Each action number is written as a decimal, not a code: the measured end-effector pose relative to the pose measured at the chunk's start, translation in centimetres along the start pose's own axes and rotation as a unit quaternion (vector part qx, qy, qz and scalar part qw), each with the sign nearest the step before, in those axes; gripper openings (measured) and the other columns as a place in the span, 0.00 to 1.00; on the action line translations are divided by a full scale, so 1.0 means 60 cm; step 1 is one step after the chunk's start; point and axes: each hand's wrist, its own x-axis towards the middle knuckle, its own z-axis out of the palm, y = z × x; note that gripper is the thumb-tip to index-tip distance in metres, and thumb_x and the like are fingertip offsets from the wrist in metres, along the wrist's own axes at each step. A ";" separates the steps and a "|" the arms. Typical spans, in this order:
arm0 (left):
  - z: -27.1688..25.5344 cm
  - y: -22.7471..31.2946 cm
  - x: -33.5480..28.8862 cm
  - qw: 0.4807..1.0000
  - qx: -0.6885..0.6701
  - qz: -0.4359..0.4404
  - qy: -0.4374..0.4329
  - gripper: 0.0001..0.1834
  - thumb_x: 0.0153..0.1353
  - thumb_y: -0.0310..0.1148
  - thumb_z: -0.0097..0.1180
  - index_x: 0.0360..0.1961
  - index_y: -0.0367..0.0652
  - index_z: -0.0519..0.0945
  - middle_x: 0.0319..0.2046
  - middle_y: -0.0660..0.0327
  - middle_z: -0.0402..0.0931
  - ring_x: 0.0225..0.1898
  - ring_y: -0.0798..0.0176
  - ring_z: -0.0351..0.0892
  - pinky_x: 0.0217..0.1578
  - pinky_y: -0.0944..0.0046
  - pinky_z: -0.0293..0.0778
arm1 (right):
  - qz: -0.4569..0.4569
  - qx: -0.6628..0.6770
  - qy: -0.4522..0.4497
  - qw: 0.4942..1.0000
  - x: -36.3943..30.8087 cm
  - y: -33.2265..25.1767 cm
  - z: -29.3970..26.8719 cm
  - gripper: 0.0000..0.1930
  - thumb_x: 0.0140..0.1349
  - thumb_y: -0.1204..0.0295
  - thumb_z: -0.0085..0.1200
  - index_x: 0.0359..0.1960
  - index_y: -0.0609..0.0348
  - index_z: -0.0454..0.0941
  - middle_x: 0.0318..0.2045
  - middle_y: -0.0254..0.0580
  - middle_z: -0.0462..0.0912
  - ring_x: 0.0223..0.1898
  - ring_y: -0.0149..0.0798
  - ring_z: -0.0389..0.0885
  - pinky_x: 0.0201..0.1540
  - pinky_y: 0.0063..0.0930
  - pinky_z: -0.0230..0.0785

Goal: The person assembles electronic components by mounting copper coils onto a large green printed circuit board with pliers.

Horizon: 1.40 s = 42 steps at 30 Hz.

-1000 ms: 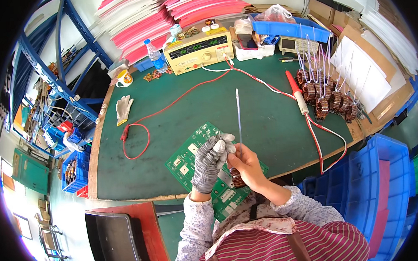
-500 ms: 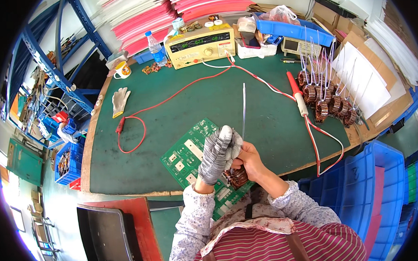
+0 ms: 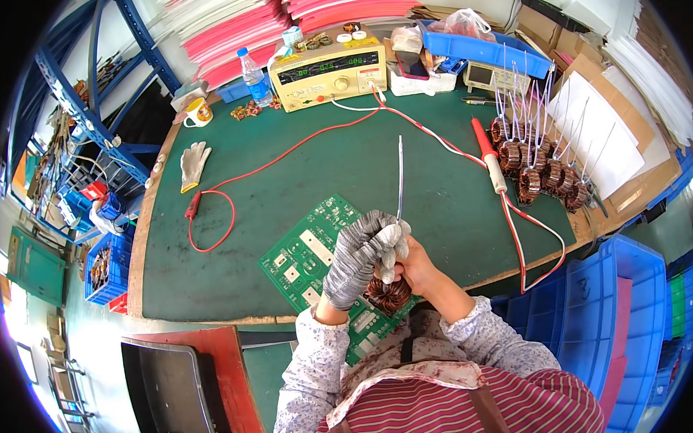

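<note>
head view shows my two hands meeting low in the middle of the frame, just above the near edge of the green surface (image 3: pixel 285 218). my left hand (image 3: pixel 359 254), in a grey knit glove, is clenched around the base of a long straight wire lead (image 3: pixel 399 176) that stands up toward the top of the frame; my right hand (image 3: pixel 417 266), bare, cups and grips the copper-wound toroid coil (image 3: pixel 389 294) from its right side, the coil sitting just below both hands. i judge the coil dense and rigid for its size, its enamelled windings easy to scuff, so the hold belongs on the outer ring; the lead looks stiff yet bendable, best pinched close to the winding. a green circuit board (image 3: pixel 306 252) lies flat directly under and left of my hands. toward the right of the frame, a cluster of finished coils (image 3: pixel 539 168) with upright leads stands well apart, and a red probe (image 3: pixel 488 154) with its cables runs between. open green matting lies to the upper left of my hands; the near edge is close behind the coil.
</note>
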 end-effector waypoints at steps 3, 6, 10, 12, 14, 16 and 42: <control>-0.003 0.006 -0.003 1.000 0.001 -0.017 -0.021 0.11 0.61 0.33 0.47 0.33 0.35 0.75 0.20 0.64 0.74 0.13 0.77 0.66 0.15 0.77 0.61 | -0.001 0.004 -0.023 1.000 -0.005 -0.002 0.005 0.07 0.60 0.75 0.39 0.28 0.61 0.71 0.17 0.38 0.71 0.11 0.22 0.56 0.13 0.17 0.46; -0.011 0.007 -0.006 0.999 0.001 -0.030 -0.036 0.12 0.62 0.34 0.46 0.34 0.35 0.74 0.20 0.64 0.74 0.13 0.77 0.65 0.15 0.78 0.61 | -0.028 -0.026 -0.061 0.997 -0.005 0.002 0.004 0.06 0.60 0.75 0.40 0.29 0.61 0.71 0.16 0.35 0.69 0.11 0.22 0.55 0.13 0.16 0.46; 0.006 -0.008 -0.008 0.998 0.043 0.040 0.007 0.14 0.63 0.36 0.45 0.38 0.34 0.75 0.22 0.61 0.74 0.13 0.75 0.67 0.16 0.77 0.64 | -0.030 -0.026 0.001 0.999 -0.003 0.006 0.012 0.06 0.60 0.75 0.40 0.29 0.60 0.71 0.17 0.37 0.72 0.11 0.23 0.59 0.13 0.16 0.47; 0.009 -0.003 -0.011 0.999 0.035 0.018 -0.004 0.14 0.63 0.33 0.43 0.42 0.33 0.74 0.25 0.61 0.75 0.15 0.74 0.69 0.20 0.75 0.67 | -0.028 -0.027 0.089 0.995 -0.003 0.003 0.014 0.06 0.60 0.75 0.40 0.29 0.60 0.71 0.18 0.38 0.73 0.11 0.23 0.60 0.13 0.15 0.48; 0.010 -0.002 -0.013 0.999 0.023 0.032 -0.016 0.13 0.63 0.32 0.43 0.42 0.32 0.74 0.25 0.61 0.75 0.16 0.74 0.70 0.20 0.75 0.67 | 0.010 -0.019 0.051 0.998 -0.003 0.003 -0.001 0.07 0.60 0.74 0.40 0.27 0.60 0.71 0.20 0.40 0.75 0.12 0.24 0.64 0.13 0.15 0.50; 0.011 0.001 -0.012 1.000 0.015 0.023 -0.012 0.13 0.63 0.33 0.43 0.38 0.32 0.74 0.23 0.62 0.74 0.15 0.75 0.69 0.19 0.76 0.66 | -0.002 0.002 0.002 1.000 -0.003 0.007 -0.009 0.07 0.60 0.74 0.41 0.27 0.60 0.71 0.20 0.40 0.75 0.12 0.24 0.64 0.13 0.15 0.50; -0.007 0.049 0.037 0.979 0.087 0.168 0.076 0.19 0.62 0.39 0.46 0.49 0.36 0.72 0.33 0.58 0.77 0.33 0.68 0.76 0.37 0.72 0.71 | -0.057 -0.125 -0.075 0.988 -0.012 0.018 0.048 0.21 0.66 0.51 0.32 0.26 0.57 0.62 0.18 0.28 0.58 0.17 0.22 0.54 0.19 0.16 0.47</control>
